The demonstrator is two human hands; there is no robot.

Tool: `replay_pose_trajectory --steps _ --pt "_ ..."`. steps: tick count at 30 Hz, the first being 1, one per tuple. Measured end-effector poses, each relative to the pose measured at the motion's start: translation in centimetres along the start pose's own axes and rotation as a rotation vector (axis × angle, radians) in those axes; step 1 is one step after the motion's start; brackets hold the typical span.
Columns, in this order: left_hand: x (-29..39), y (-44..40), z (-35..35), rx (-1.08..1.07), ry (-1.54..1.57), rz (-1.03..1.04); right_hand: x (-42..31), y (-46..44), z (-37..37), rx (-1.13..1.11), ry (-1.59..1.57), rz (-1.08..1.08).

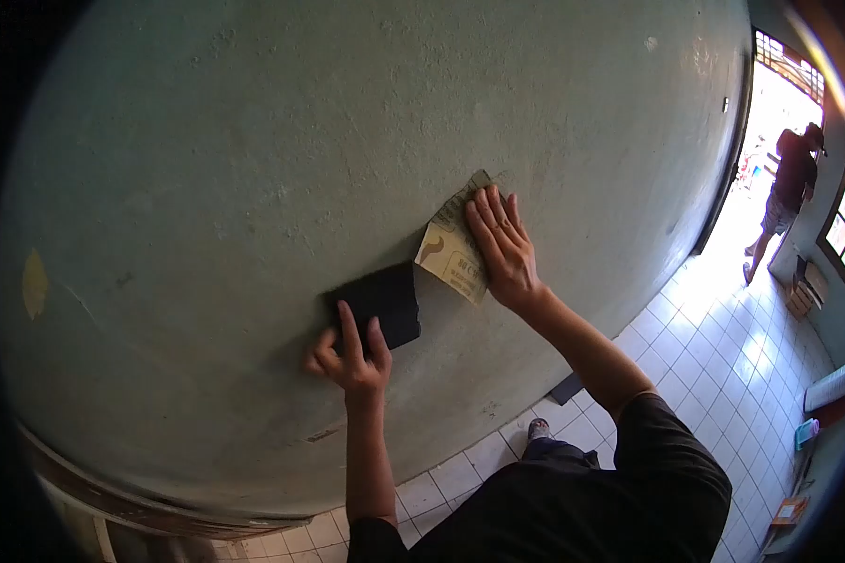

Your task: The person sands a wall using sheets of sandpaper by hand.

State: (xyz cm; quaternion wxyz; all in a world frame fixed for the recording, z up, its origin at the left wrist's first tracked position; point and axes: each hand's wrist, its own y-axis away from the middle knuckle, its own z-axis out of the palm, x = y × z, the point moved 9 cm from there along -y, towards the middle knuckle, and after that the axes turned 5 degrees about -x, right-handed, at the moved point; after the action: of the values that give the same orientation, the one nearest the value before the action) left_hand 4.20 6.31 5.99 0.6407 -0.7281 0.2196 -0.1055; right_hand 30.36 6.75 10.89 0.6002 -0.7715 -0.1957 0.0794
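My right hand [505, 246] lies flat, fingers stretched, on a creased sheet of printed yellowish paper [453, 255] against the grey-green wall [282, 169]. The sheet's lower left part hangs free of my palm. Lower and to the left, my left hand [352, 355] is at a dark, thin, roughly square sheet [385, 302] on the wall. Two of its fingers lie over the sheet's front, and the others are bent at its left edge. The corners of the two sheets come close together.
A person [791, 183] stands by the bright doorway at the right. Cardboard boxes [803, 289] rest near the wall there. A dark flat piece [565, 388] lies on the white tiled floor [690, 366] at the wall's foot. A bluish item [806, 433] is at the far right.
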Motion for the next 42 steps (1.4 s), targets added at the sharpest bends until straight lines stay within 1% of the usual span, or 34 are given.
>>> replay_pose_trajectory --steps 2,3,5,7,8,10,11,12,15,16,17,19,21,23,24,26,27,29,31,33,34,35,37,38,39,40,41,42 --pt "0.2 -1.9 -0.9 0.035 0.025 0.014 0.1 -1.5 -0.9 -0.012 0.068 -0.042" --pt "0.5 -3.5 -1.1 0.036 0.024 0.012 1.2 -4.2 -2.1 0.038 0.101 -0.049" --pt "1.0 -7.5 -2.4 0.129 0.008 0.021 2.1 -11.6 -5.1 0.135 0.120 -0.024" --pt "1.0 -10.7 -3.2 0.151 -0.009 0.016 1.6 -12.9 -5.5 0.162 0.129 -0.024" --pt "0.8 -11.9 -3.6 0.193 -0.028 0.004 1.3 -11.6 -5.3 0.164 0.124 -0.028" --pt "0.6 -14.0 -3.2 0.202 -0.048 0.001 0.4 -6.1 -3.2 0.134 0.098 -0.076" --pt "0.6 -14.2 -3.2 0.201 -0.053 0.004 -0.1 -2.6 -1.8 0.094 0.045 -0.077" --pt "0.6 -14.2 -3.0 0.196 -0.062 -0.001 -1.4 -0.9 -1.6 0.044 0.002 -0.044" --pt "1.2 -14.6 -2.6 0.176 -0.159 -0.004 -0.4 -1.7 -1.9 -0.009 0.045 -0.056" --pt "1.5 -14.8 -2.5 0.169 -0.182 -0.021 0.6 -5.1 -2.6 -0.002 0.051 -0.018" --pt "1.5 -15.1 -2.4 0.170 -0.207 -0.039 0.8 -8.4 -3.5 0.011 0.048 -0.028" --pt "1.7 -15.5 -1.9 0.181 -0.222 -0.035 1.4 -12.6 -5.2 0.111 0.084 -0.018" --pt "1.3 -14.9 -1.6 0.160 -0.231 -0.039 1.1 -9.3 -3.8 0.113 0.037 -0.024" --pt "1.4 -15.0 -0.3 0.061 -0.209 0.042 0.7 -3.6 -1.8 0.015 -0.081 -0.012" --pt "1.4 -14.9 -0.3 0.049 -0.214 0.037 0.2 -0.6 -1.3 0.005 -0.090 -0.010" --pt "1.9 -15.5 0.2 -0.021 -0.178 0.084 -0.3 3.1 0.3 -0.123 0.031 -0.012" --pt "1.9 -15.6 0.2 -0.023 -0.177 0.081 0.0 2.2 0.4 -0.126 0.031 -0.013" --pt "2.1 -15.7 -0.1 -0.007 -0.155 0.091 0.7 -3.1 -1.2 0.013 0.090 -0.033" --pt "2.4 -15.7 -0.3 -0.006 -0.169 0.092 1.4 -10.8 -4.2 0.146 0.060 -0.024" --pt "2.4 -15.6 -0.2 -0.011 -0.168 0.100 1.5 -13.2 -5.2 0.117 0.067 0.013" --pt "2.2 -15.5 -0.1 -0.029 -0.188 0.101 1.5 -13.7 -5.2 0.085 0.066 0.040" --pt "2.1 -15.7 0.1 -0.034 -0.209 0.098 1.2 -12.2 -4.6 0.085 0.079 0.030" --pt "2.0 -15.7 0.0 -0.021 -0.179 0.095 1.0 -5.5 -2.4 0.063 0.041 0.027" --pt "2.1 -15.8 0.0 -0.018 -0.160 0.100 1.3 -3.6 -2.4 0.068 0.058 0.021" --pt "2.1 -15.8 -0.1 -0.007 -0.152 0.101 0.9 -2.7 -2.7 0.021 0.074 0.004" --pt "2.1 -15.8 0.0 -0.024 -0.135 0.102 0.8 -2.2 -2.5 -0.029 0.089 -0.010" --pt "2.2 -15.9 0.2 -0.039 -0.116 0.102 2.0 -2.7 -2.3 -0.026 0.102 -0.015" --pt "2.2 -15.8 0.1 -0.033 -0.105 0.106 3.1 -5.6 -3.9 0.058 0.118 -0.023"
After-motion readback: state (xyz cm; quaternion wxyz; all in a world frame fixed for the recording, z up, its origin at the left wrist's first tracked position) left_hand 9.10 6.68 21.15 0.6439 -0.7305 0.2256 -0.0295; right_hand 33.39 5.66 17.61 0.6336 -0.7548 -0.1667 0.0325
